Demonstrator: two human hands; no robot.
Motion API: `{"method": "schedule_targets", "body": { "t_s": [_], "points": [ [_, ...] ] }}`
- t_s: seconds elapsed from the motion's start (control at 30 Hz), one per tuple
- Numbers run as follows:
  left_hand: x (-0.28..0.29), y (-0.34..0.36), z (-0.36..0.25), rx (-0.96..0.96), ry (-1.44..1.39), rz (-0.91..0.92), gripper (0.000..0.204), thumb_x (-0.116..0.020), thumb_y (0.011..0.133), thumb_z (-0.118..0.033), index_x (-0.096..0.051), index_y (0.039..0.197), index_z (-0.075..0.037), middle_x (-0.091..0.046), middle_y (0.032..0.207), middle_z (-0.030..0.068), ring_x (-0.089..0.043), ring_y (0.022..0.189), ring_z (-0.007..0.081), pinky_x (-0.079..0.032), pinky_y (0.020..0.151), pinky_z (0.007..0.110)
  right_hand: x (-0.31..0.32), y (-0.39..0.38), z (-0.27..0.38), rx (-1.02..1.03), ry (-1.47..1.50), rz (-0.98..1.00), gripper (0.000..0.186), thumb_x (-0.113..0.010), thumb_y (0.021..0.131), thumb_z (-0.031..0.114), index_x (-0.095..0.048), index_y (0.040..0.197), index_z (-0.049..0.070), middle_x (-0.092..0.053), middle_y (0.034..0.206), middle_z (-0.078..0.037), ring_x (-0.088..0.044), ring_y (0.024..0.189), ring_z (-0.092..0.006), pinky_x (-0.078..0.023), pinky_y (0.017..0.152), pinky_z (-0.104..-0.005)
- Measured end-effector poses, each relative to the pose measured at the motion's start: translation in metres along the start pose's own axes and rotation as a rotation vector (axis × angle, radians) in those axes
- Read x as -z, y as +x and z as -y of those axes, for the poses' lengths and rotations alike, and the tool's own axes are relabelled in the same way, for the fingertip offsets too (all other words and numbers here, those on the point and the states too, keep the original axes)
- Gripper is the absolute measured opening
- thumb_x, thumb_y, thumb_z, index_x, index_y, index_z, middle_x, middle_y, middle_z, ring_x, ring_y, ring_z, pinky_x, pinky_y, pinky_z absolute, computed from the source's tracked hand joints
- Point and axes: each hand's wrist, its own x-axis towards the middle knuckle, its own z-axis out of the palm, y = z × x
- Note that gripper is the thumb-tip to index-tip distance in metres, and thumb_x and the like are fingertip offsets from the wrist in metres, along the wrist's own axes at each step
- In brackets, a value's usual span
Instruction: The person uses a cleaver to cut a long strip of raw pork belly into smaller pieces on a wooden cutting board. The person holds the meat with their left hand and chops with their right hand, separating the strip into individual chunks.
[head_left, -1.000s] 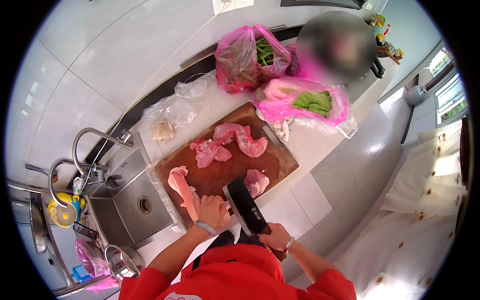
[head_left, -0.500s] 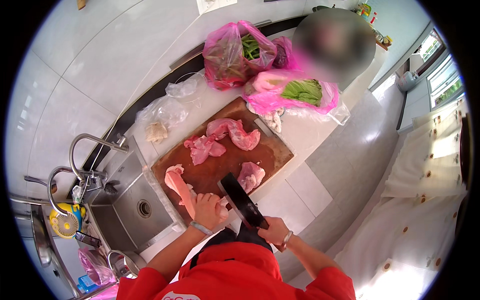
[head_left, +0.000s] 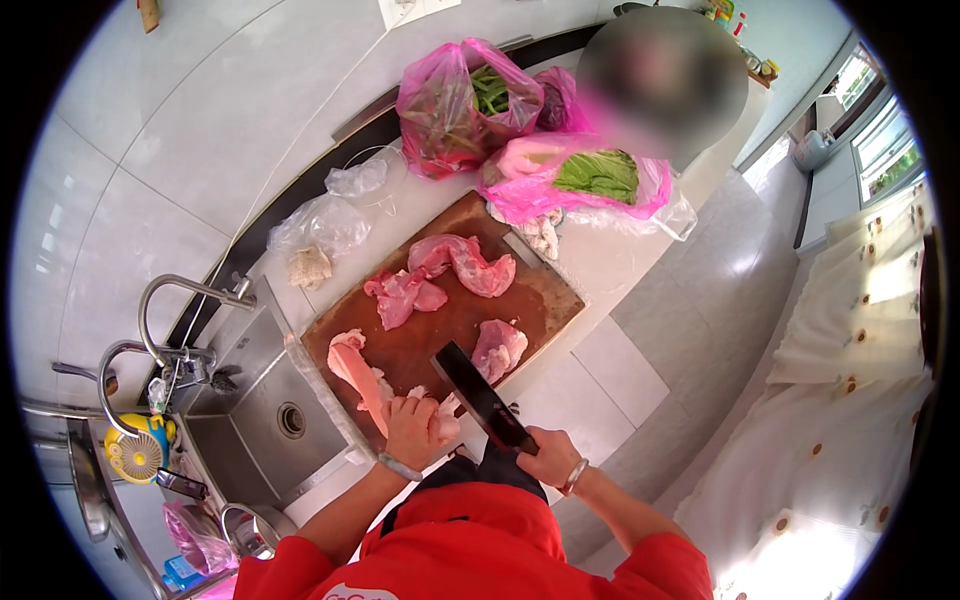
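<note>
My right hand (head_left: 550, 458) is closed round the handle of a dark cleaver (head_left: 485, 400), whose blade slants over the near edge of the brown cutting board (head_left: 548, 297). Beside the blade, my left hand (head_left: 412, 425) grips a pale, fatty piece of raw meat (head_left: 446, 420) at the board's near left; its fingers partly hide it. From under that hand a long pink strip of meat (head_left: 354, 368) runs away along the left edge. Another meat chunk (head_left: 499, 350) lies just right of the cleaver. Farther back rest a lumpy piece (head_left: 405, 297) and a curved piece (head_left: 465, 264).
Left of the board is a steel sink (head_left: 245, 425) with a curved faucet (head_left: 185, 283). Pink bags of vegetables (head_left: 455, 115) and leafy greens (head_left: 598, 178) stand behind it. Clear plastic bags (head_left: 322, 226) and a beige cloth (head_left: 309, 267) lie at the back left.
The cleaver's blade has shifted slightly left and turned a little, showing more of its flat side. My left hand keeps its grip on the meat. The whole view has moved slightly.
</note>
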Motion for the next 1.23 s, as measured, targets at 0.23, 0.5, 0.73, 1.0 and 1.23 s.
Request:
{"method": "schedule_targets", "body": {
  "t_s": [0.23,0.5,0.73,1.0,1.23],
  "points": [
    [0.009,-0.002,0.007,0.040,-0.115,-0.012,0.028,-0.066,0.069,-0.020,-0.059,0.093,-0.009,-0.059,0.093,0.0080,-0.050,0.089,0.0293,-0.032,0.082,0.044,0.010,-0.038,-0.018,-0.157,-0.025,0.141,0.024,-0.059,0.072,0.023,-0.058,0.084,0.002,-0.061,0.067,-0.017,-0.060,0.065,-0.0358,-0.048,0.061,-0.0418],
    [0.015,0.004,0.005,0.184,-0.015,0.098,0.030,-0.068,0.069,-0.028,-0.064,0.093,-0.010,-0.065,0.087,0.0065,-0.054,0.085,0.0284,-0.032,0.084,0.045,0.013,-0.029,-0.008,-0.097,0.104,-0.027,0.020,-0.057,0.073,0.015,-0.061,0.089,0.002,-0.054,0.054,-0.008,-0.054,0.044,-0.0178,-0.044,0.044,-0.0319],
    [-0.008,0.043,0.001,0.065,0.225,0.388,0.021,-0.064,0.071,-0.036,-0.068,0.070,-0.015,-0.066,0.086,0.0041,-0.057,0.087,0.0283,-0.033,0.083,0.046,0.001,-0.016,-0.010,-0.123,0.166,-0.099,0.021,-0.059,0.072,0.015,-0.060,0.088,0.000,-0.055,0.056,-0.011,-0.056,0.049,-0.0217,-0.046,0.049,-0.0332],
    [-0.046,0.042,0.002,0.402,0.020,0.445,0.021,-0.069,0.069,-0.034,-0.067,0.074,-0.013,-0.066,0.085,0.0132,-0.058,0.094,0.0304,-0.036,0.086,0.046,0.002,-0.024,-0.009,-0.207,0.225,-0.111,0.021,-0.062,0.070,0.018,-0.059,0.081,0.000,-0.057,0.062,-0.016,-0.057,0.057,-0.0325,-0.047,0.057,-0.0372],
    [-0.040,0.052,0.015,0.474,-0.182,0.584,0.038,-0.070,0.072,-0.040,-0.069,0.098,-0.012,-0.068,0.091,0.0154,-0.062,0.096,0.0292,-0.034,0.097,0.040,0.011,-0.019,-0.005,-0.205,0.139,-0.078,0.021,-0.063,0.070,0.018,-0.058,0.080,-0.001,-0.060,0.064,-0.016,-0.060,0.060,-0.0335,-0.048,0.058,-0.0380]
  ]
}}
